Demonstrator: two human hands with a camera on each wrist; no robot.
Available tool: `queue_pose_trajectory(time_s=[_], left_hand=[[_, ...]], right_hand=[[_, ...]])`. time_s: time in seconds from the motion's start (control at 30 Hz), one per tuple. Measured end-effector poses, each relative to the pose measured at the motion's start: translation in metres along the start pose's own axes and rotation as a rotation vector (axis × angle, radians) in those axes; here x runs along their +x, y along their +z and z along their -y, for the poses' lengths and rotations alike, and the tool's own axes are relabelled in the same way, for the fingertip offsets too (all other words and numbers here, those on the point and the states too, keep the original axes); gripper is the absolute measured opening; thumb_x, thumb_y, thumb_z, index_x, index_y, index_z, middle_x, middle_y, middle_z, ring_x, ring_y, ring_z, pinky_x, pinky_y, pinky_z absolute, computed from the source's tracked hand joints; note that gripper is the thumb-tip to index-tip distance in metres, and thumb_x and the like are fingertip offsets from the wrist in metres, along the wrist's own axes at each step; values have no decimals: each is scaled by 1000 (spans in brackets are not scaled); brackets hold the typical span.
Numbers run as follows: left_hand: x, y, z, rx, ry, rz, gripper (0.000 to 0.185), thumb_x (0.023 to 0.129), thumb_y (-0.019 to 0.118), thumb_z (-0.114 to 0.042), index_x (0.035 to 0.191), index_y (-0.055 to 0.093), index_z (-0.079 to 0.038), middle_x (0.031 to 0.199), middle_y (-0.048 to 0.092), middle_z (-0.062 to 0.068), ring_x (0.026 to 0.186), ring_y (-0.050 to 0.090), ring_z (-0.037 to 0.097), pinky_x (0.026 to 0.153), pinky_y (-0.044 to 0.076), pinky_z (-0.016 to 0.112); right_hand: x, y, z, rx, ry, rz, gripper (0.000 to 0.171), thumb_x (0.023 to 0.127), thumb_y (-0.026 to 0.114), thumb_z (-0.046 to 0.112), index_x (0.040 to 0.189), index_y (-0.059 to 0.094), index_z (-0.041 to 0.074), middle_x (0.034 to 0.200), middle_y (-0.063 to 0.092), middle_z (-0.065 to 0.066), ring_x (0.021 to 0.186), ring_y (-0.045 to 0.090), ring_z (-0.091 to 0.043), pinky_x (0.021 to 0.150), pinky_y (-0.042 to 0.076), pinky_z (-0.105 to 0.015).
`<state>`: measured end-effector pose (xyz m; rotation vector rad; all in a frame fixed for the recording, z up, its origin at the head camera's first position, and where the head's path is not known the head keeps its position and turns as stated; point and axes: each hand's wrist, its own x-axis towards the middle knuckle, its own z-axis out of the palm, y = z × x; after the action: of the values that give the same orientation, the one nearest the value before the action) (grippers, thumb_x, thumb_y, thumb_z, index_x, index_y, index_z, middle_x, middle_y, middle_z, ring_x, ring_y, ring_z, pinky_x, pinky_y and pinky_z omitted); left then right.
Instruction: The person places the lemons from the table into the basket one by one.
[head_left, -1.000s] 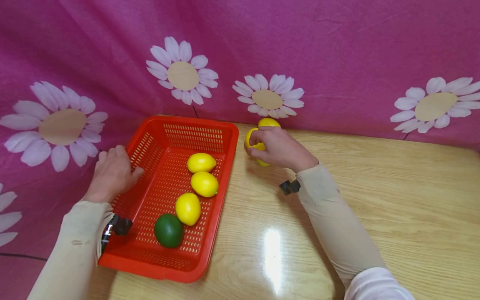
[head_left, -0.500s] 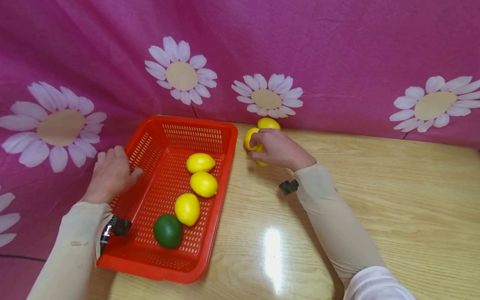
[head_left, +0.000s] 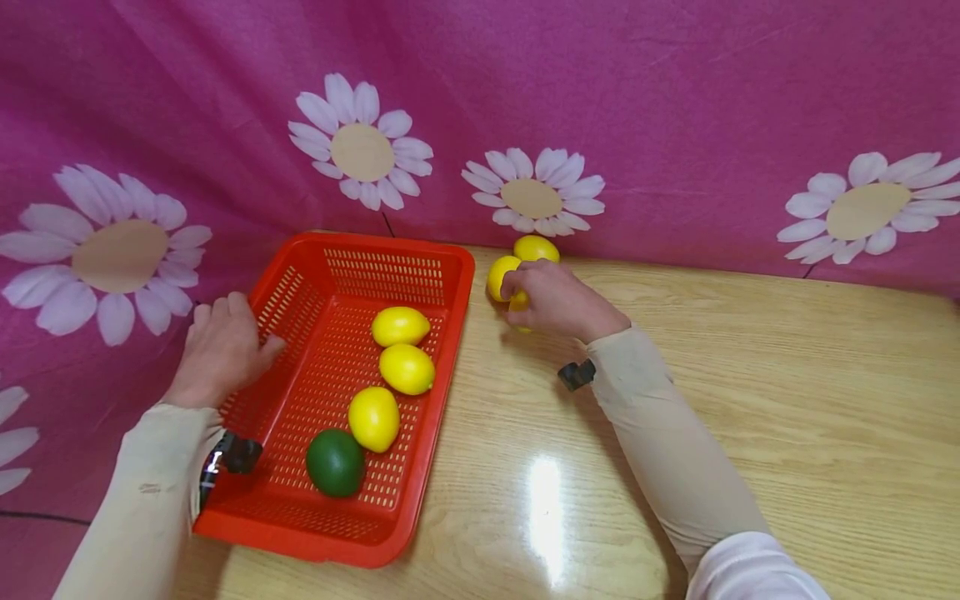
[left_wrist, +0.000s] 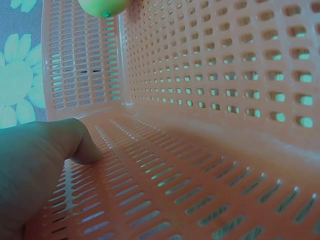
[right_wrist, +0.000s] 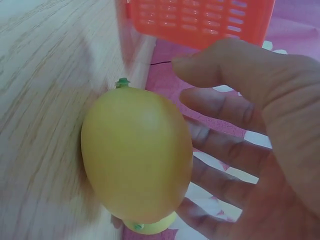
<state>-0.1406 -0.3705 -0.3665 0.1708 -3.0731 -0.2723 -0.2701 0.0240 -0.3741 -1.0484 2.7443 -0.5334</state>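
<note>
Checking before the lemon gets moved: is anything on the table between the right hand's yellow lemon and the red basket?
Nothing visible: bare wooden table separates the yellow lemon under the right hand from the red slotted plastic basket.

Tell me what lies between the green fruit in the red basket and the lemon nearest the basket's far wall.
In the head view, two lemons lie in a row between the green fruit and the far lemon, all inside the red basket.
</note>
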Motion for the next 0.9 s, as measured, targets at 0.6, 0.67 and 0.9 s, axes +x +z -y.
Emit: queue_pose_trajectory(time_s=[0.6, 0.67, 0.9], left_hand=[[1, 0, -2, 7, 15, -14, 48, 89, 71, -17, 108, 41, 14, 91, 47, 30, 88, 40, 43, 79, 35, 52], [0, -1, -2, 4, 10, -3, 48, 89, 71, -18, 109, 40, 14, 92, 47, 30, 88, 41, 42, 79, 35, 52], [0, -2, -1, 6, 15, 7, 50, 89, 72, -18, 110, 41, 14, 92, 48, 30, 88, 42, 42, 79, 35, 50]], right_hand=[[-6, 0, -2, 36, 94, 127, 38, 88, 81, 23, 123, 71, 11, 120, 68, -7, 111, 59, -28, 107, 48, -45], [-6, 1, -2, 48, 108, 148, 40, 88, 82, 24, 124, 70, 11, 118, 66, -5, 109, 59, -26, 106, 49, -43], [-7, 3, -2, 85, 143, 170, 43, 87, 83, 25, 125, 69, 12, 119, 67, -5, 111, 57, -26, 108, 47, -45]])
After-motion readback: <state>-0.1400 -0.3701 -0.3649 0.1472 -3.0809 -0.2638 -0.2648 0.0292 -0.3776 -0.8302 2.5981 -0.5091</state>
